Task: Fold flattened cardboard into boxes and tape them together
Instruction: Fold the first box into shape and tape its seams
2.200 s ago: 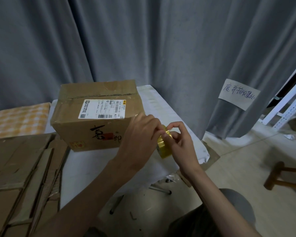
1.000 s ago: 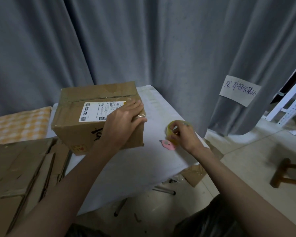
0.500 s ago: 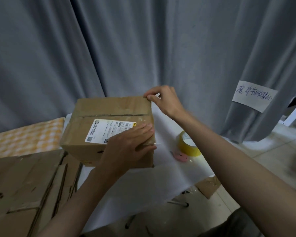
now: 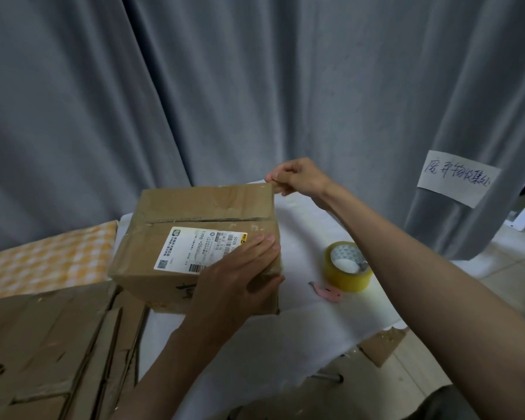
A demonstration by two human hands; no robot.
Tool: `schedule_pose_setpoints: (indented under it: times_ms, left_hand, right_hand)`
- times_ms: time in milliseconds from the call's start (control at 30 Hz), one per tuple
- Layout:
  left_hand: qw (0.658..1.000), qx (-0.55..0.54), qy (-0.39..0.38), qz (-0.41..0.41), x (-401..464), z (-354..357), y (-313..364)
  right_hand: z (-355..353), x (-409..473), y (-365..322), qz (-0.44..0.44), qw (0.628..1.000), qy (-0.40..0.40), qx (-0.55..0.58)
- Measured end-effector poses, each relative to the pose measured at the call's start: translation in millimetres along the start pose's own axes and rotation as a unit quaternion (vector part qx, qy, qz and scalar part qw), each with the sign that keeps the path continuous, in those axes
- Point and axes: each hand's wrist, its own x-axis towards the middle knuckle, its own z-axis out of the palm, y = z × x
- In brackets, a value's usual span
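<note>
A folded brown cardboard box [image 4: 191, 216] with a white shipping label stands on the white table [image 4: 285, 334]. Its top flaps meet in a dark seam. My left hand [image 4: 240, 286] grips the box's near right corner, fingers flat on top and thumb on the right side. My right hand [image 4: 297, 178] pinches the far right top corner of the box. A roll of yellowish clear tape [image 4: 347, 266] lies on the table to the right of the box, with a small pink cutter [image 4: 326, 291] beside it.
Flattened cardboard sheets [image 4: 52, 344] lie stacked at the lower left. An orange checked cloth [image 4: 46, 262] sits behind them. A grey curtain [image 4: 255, 86] hangs behind the table, with a handwritten paper note [image 4: 456, 177] pinned at right. A cardboard scrap [image 4: 382, 347] lies on the floor.
The tape roll was set down on the table. My left hand moved onto the box's near right corner, and my right hand reached over to the far right corner.
</note>
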Motion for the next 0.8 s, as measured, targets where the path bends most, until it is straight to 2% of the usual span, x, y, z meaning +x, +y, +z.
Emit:
schedule_pose_setpoints:
  times_ms: [333,567,800]
  left_hand:
    - [0.997,-0.021,0.072,-0.028,-6.0,23.2,0.3]
    - [0.993,0.014,0.117,-0.026,-5.3,35.6,-0.7]
    - [0.987,0.074,0.144,-0.01,4.2,51.9,-0.8]
  right_hand:
    - [-18.5,13.4,41.4,0.048,0.971,-0.138,0.187]
    - [-6.0,18.7,57.8,0.001,0.968,-0.124,0.218]
    - [11.2,11.5,75.5,-0.028,0.965,-0.039,0.257]
